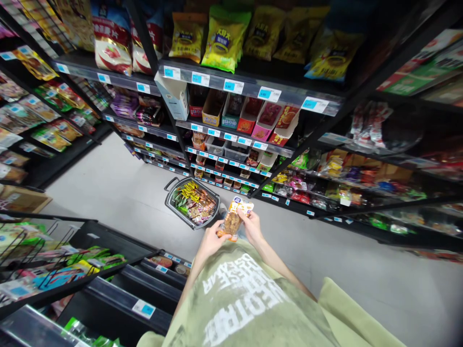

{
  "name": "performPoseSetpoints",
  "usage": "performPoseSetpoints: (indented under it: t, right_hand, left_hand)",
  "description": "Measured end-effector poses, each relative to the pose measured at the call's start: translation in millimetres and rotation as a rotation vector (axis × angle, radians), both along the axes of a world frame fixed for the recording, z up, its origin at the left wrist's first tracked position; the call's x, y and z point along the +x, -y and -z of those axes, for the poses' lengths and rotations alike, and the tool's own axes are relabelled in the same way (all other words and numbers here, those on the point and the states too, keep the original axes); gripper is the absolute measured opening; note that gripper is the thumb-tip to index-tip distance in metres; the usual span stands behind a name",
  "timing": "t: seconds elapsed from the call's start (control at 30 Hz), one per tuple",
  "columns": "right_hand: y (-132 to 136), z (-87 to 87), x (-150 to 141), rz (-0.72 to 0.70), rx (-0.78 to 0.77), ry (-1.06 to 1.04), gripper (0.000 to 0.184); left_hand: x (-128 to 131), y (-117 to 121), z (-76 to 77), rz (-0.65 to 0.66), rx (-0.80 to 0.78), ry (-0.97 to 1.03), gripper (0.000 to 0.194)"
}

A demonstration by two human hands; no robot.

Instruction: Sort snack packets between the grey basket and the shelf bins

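Observation:
Both my hands hold one snack packet [235, 218] in front of my chest. The packet is clear with a white and orange top and brown pieces inside. My left hand [211, 240] grips its lower left edge with fingers closed. My right hand [251, 225] pinches its right side. Below and beyond the packet, a grey shopping basket [172, 192] full of colourful snack packs stands on the floor.
Black shop shelves [249, 89] with priced snack bags and boxes stand ahead and to the right. More shelving [108, 284] runs along my lower left. A cardboard box [21, 198] sits at the far left. Pale grey floor [119, 193] lies between the shelves.

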State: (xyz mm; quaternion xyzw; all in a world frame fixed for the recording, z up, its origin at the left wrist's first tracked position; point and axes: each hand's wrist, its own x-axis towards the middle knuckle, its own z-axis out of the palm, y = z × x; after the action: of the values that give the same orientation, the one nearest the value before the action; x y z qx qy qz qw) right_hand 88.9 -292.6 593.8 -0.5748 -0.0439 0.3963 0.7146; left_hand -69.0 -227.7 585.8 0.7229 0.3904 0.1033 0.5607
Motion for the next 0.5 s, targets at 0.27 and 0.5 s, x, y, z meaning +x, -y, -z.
performPoseSetpoints:
  t: [0.27, 0.5]
  right_hand:
    - [0.4, 7.4, 4.1, 0.083, -0.069, 0.046, 0.037]
    - [0.4, 8.1, 3.8, 0.112, -0.050, 0.014, 0.034]
  left_hand:
    - [1.3, 0.8, -5.4, 0.040, -0.018, 0.027, 0.055]
    - [1.7, 1.5, -7.5, 0.043, -0.011, 0.050, 0.054]
